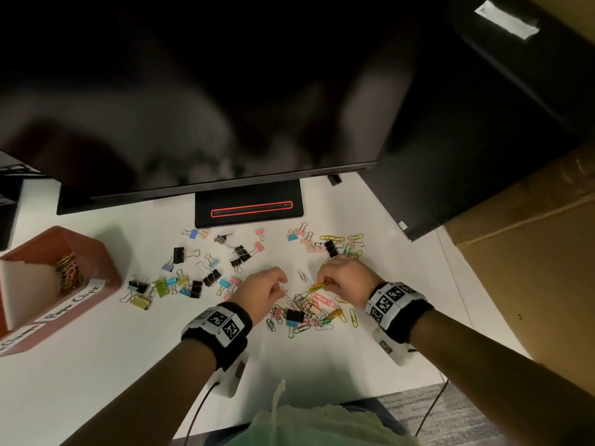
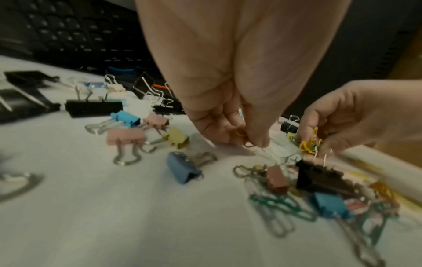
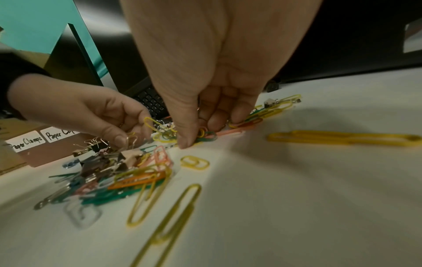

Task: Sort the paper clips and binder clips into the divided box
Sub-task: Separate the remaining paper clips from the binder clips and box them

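A tangled pile of coloured paper clips with a few binder clips in it lies on the white desk between my hands. My left hand pinches a couple of paper clips at the pile's left edge. My right hand grips a bunch of coloured paper clips just above the desk, fingers curled round them. Loose binder clips are scattered to the left. The brown divided box stands at far left, with paper clips in one compartment.
A dark monitor overhangs the desk, its stand base behind the clips. More clips lie beyond my right hand. A cardboard box stands at the right. The box front bears handwritten labels. A keyboard sits at the back.
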Demonstrator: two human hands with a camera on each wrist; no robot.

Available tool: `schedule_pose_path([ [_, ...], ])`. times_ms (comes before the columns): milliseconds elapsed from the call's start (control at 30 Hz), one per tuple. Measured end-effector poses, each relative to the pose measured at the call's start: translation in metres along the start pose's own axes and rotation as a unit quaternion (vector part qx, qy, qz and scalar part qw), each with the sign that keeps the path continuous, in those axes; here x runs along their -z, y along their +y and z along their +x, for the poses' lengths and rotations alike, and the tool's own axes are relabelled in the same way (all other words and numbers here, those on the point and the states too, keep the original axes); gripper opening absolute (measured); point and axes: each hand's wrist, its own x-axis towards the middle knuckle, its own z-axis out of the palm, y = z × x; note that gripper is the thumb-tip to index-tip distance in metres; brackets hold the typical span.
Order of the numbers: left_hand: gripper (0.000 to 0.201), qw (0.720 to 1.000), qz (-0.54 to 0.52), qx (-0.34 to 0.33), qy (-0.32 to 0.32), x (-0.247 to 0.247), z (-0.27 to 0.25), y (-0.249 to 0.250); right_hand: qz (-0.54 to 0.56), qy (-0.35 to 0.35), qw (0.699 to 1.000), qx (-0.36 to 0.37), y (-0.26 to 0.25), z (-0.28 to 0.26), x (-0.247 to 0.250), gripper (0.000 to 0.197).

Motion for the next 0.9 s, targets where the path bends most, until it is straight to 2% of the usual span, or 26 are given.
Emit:
schedule_pose_path([
  [133, 0.034, 0.999, -0.045, -0.007, -0.007, -0.003, 0.007, 0.016, 0.037, 0.008, 0.999, -0.018, 0.005, -0.004, 0.001, 0.017],
  [267, 0.045, 0.998, 0.026, -0.025, -0.042, -0.009, 0.024, 0.025, 0.087, 0.075, 0.992, -0.052, 0.013, -0.012, 0.007, 0.015],
  [367, 0.038, 0.996, 0.078, -0.02, -0.044, -0.007, 0.034, 0.024, 0.105, 0.092, 0.989, -0.048, 0.015, -0.018, 0.013, 0.014],
  [500, 0.02, 0.996, 0.084, -0.032, -0.023, -0.003, 0.043, 0.024, 0.095, 0.035, 0.994, -0.035, 0.003, -0.025, 0.006, 0.016],
  [567, 0.016, 0.995, 0.09, -0.03, -0.017, -0.003, 0.046, 0.023, 0.079, 0.008, 0.996, -0.045, -0.007, -0.025, -0.004, 0.024],
  [667, 0.015, 0.994, 0.106, -0.03, -0.018, -0.003, 0.05, 0.022, 0.062, -0.022, 0.995, -0.081, -0.016, -0.018, -0.015, 0.034],
  [900, 0.02, 0.988, 0.151, -0.026, -0.023, 0.002, 0.046, 0.012, 0.011, -0.03, 0.995, -0.097, -0.022, -0.004, -0.022, 0.025],
])
